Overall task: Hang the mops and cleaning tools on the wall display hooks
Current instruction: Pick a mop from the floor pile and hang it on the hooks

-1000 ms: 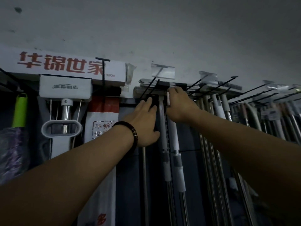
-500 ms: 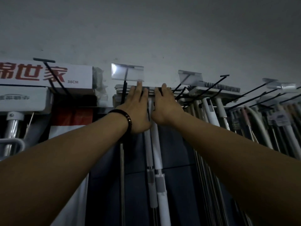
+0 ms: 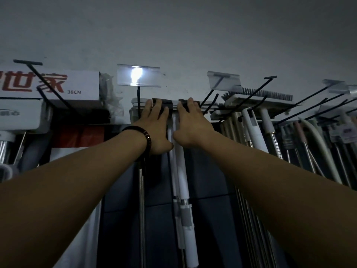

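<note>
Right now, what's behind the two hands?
A pale mop head with dark clips, pressed by the left hand and right hand, fingers straight. Two white handles hang down between them. Where handles meet head is covered; so is any hook bearing it.

Head view, looking up at a wall display. Both hands are raised with straight fingers – the left hand (image 3: pixel 156 128) and the right hand (image 3: pixel 191 126) lie flat against a white mop head (image 3: pixel 174 103) hanging on a black hook (image 3: pixel 138 97). Its white handles (image 3: pixel 182 171) hang down between the hands. A dark bracelet (image 3: pixel 144 132) circles the left wrist. Above – a clear label holder (image 3: pixel 138 77); at left, a box marked "38CM" (image 3: pixel 81 84); at right, hanging brushes (image 3: pixel 258 93).
</note>
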`<state>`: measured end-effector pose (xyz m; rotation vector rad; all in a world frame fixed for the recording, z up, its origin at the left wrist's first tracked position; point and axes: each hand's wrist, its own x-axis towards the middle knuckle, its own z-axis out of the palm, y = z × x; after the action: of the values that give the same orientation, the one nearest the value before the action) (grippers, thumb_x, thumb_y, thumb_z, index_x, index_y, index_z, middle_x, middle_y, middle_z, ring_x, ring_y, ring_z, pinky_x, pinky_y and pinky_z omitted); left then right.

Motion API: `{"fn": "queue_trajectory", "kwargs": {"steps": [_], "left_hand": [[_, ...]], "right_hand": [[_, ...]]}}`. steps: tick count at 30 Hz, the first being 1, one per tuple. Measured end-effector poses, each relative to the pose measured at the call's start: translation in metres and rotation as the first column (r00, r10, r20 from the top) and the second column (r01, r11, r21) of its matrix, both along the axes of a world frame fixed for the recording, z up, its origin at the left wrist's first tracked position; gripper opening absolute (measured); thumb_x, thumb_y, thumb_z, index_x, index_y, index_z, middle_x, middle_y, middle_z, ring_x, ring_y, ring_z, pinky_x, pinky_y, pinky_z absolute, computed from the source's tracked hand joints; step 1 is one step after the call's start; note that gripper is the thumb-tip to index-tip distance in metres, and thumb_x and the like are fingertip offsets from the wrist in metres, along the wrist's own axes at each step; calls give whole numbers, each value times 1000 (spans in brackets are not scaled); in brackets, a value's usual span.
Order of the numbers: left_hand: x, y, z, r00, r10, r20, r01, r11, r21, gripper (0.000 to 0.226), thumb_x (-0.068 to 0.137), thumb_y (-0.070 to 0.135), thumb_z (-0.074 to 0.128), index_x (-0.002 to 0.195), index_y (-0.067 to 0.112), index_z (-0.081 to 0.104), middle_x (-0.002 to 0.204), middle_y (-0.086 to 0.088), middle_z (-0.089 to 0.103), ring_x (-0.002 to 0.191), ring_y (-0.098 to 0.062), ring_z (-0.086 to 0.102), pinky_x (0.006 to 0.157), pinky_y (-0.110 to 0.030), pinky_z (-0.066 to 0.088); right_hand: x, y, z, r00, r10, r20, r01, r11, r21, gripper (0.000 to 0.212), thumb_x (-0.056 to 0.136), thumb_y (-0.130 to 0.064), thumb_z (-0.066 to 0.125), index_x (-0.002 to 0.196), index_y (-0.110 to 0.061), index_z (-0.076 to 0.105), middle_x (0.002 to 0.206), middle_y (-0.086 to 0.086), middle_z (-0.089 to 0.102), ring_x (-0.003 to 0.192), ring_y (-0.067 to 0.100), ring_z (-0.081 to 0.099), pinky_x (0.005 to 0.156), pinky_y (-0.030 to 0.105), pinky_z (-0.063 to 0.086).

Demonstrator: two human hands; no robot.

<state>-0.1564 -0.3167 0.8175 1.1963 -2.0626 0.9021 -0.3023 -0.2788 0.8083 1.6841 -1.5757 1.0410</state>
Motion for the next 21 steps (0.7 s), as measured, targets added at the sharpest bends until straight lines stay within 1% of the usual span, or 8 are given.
{"fn": "queue_trajectory", "kwargs": {"steps": [6, 11, 13, 14, 15, 17, 19, 21], "left_hand": [[-4, -3, 2, 1000, 28, -8, -28, 999, 30, 123, 82, 60, 70, 164, 17, -12, 169, -4, -28, 155, -31, -28, 130, -50, 0], [1, 1, -3, 997, -61, -38, 61, 998, 7, 116, 86, 54, 70, 165, 15, -5, 170, -6, -25, 157, -30, -24, 131, -47, 1], [3, 6, -6, 988, -138, -75, 139, 990, 5, 108, 89, 51, 68, 166, 15, -1, 171, -6, -21, 158, -29, -19, 131, -45, 2], [5, 8, -10, 980, -179, -91, 180, 984, 6, 105, 90, 50, 68, 166, 16, 4, 172, -7, -17, 159, -29, -15, 131, -45, 4], [7, 11, -15, 970, -222, -101, 224, 975, 4, 101, 89, 49, 69, 165, 18, 10, 173, -9, -11, 160, -29, -10, 131, -45, 7], [11, 18, -28, 946, -299, -125, 303, 953, 13, 92, 87, 46, 71, 162, 21, 23, 173, -13, 6, 160, -29, 5, 130, -45, 16], [17, 27, -45, 928, -335, -164, 347, 937, 48, 84, 87, 42, 72, 158, 20, 32, 165, -13, 28, 154, -29, 28, 125, -42, 29], [27, 37, -62, 925, -322, -202, 346, 934, 94, 76, 87, 42, 70, 153, 19, 39, 151, -9, 45, 139, -26, 46, 114, -38, 42]], "right_hand": [[0, 0, -1, 999, -27, -23, 28, 998, 50, 104, 93, -38, 65, 168, -15, -4, 173, 14, -18, 162, 32, -12, 131, 50, 13], [1, 6, -3, 1000, 18, -4, -18, 997, 75, 99, 96, -29, 64, 167, -11, -3, 173, 17, -20, 162, 33, -11, 131, 48, 14], [1, 9, -5, 995, 90, 29, -91, 995, 37, 91, 95, -22, 63, 166, -7, 9, 174, 19, -9, 162, 34, -2, 130, 47, 18], [0, 9, -8, 991, 127, 38, -127, 992, 14, 84, 93, -18, 62, 164, -6, 19, 173, 20, 3, 161, 35, 6, 129, 46, 23], [-1, 8, -12, 987, 154, 43, -154, 988, -8, 76, 91, -15, 61, 159, -5, 30, 170, 20, 18, 159, 36, 16, 126, 47, 29], [-1, 6, -23, 982, 179, 60, -176, 983, -53, 60, 87, -13, 60, 146, -5, 46, 151, 19, 43, 144, 37, 38, 115, 47, 42], [2, 5, -35, 977, 200, 69, -195, 978, -70, 55, 86, -13, 58, 140, -5, 51, 138, 19, 52, 132, 38, 48, 105, 47, 49], [10, 8, -47, 971, 226, 72, -222, 973, -65, 56, 88, -12, 58, 143, -6, 51, 134, 19, 55, 125, 38, 53, 100, 46, 53]]}}
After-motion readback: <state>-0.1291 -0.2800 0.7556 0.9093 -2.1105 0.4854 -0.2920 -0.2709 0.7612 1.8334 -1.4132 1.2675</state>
